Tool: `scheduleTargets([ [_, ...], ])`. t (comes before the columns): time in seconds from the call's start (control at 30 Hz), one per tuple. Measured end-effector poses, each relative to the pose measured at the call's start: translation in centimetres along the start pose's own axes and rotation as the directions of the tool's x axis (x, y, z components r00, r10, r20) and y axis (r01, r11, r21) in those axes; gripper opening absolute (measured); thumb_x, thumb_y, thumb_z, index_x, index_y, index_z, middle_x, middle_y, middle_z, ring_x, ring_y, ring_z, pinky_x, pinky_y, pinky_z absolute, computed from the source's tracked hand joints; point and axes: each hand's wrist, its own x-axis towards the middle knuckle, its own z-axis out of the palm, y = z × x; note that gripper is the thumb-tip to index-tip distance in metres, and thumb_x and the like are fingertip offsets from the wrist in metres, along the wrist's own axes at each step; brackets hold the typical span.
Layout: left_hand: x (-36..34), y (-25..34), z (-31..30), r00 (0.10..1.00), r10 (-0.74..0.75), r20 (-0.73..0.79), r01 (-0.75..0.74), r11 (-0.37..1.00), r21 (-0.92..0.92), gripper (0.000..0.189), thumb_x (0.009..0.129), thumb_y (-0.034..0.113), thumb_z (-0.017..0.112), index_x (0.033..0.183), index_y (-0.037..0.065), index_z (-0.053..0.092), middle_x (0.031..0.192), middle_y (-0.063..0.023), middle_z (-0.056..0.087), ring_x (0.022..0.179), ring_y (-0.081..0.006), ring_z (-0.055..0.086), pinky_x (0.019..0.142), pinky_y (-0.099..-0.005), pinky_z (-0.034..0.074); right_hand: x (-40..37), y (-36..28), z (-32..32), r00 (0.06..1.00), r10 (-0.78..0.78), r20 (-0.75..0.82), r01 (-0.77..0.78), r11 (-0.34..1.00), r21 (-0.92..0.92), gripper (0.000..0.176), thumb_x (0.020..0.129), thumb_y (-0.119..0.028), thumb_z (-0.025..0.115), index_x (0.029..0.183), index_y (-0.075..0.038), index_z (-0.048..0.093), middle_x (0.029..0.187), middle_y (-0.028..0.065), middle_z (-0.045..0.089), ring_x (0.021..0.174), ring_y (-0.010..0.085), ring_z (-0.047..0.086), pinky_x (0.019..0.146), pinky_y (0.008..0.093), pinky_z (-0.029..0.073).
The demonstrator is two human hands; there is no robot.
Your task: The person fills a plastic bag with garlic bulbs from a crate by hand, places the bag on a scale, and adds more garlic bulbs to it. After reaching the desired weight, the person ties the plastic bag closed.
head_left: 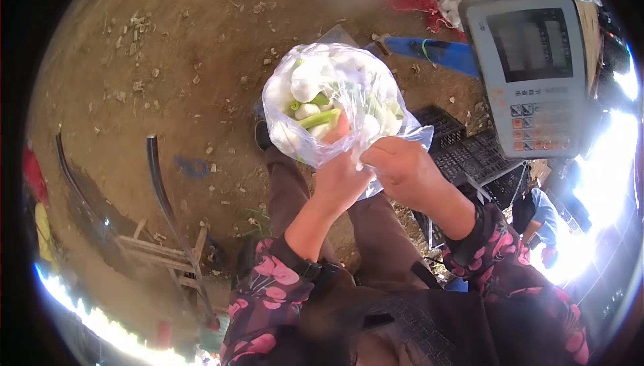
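Note:
A clear plastic bag (396, 71) full of white bulbs with green stems (305, 84) sits in front of me, above my knees. My left hand (342, 175) grips the gathered near edge of the bag, with one finger stretched up against the plastic. Beside it, on the right, my right hand (402, 168) is closed on the bunched plastic of the same bag. The two hands are close together at the bag's neck. Part of the support under the bag is hidden.
A weighing scale display (530, 71) stands at the upper right, near a blue bar (436, 54). Black plastic crates (479, 158) lie right of my legs. A wooden frame with metal handles (161, 255) is at the left. Another person's arm (537, 228) shows at the right.

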Motion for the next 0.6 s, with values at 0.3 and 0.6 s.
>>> scheduleTargets([
  [0.3, 0.3, -0.2, 0.0, 0.991, 0.136, 0.000, -0.136, 0.987, 0.090, 0.029, 0.095, 0.013, 0.054, 0.123, 0.006, 0.056, 0.093, -0.0097, 0.063, 0.082, -0.0181, 0.062, 0.075, -0.0280, 0.048, 1.9, -0.3, -2.5, 0.984, 0.148, 0.095, -0.174, 0.898, 0.404, 0.030, 0.075, 0.001, 0.063, 0.103, -0.008, 0.064, 0.081, 0.0086, 0.060, 0.077, 0.0230, 0.061, 0.064, 0.0318, 0.050],
  [0.6, 0.8, 0.1, -2.5, 0.934, -0.223, 0.281, 0.323, 0.863, -0.388, 0.019, 0.089, 0.001, 0.052, 0.107, 0.001, 0.059, 0.089, -0.0067, 0.062, 0.081, -0.0149, 0.057, 0.073, -0.0287, 0.045, 2.8, 2.5, 0.5, 0.938, 0.346, 0.004, -0.313, 0.843, 0.437, 0.008, 0.079, -0.002, 0.066, 0.087, -0.004, 0.065, 0.077, 0.0108, 0.061, 0.075, 0.0291, 0.062, 0.067, 0.0349, 0.050],
])
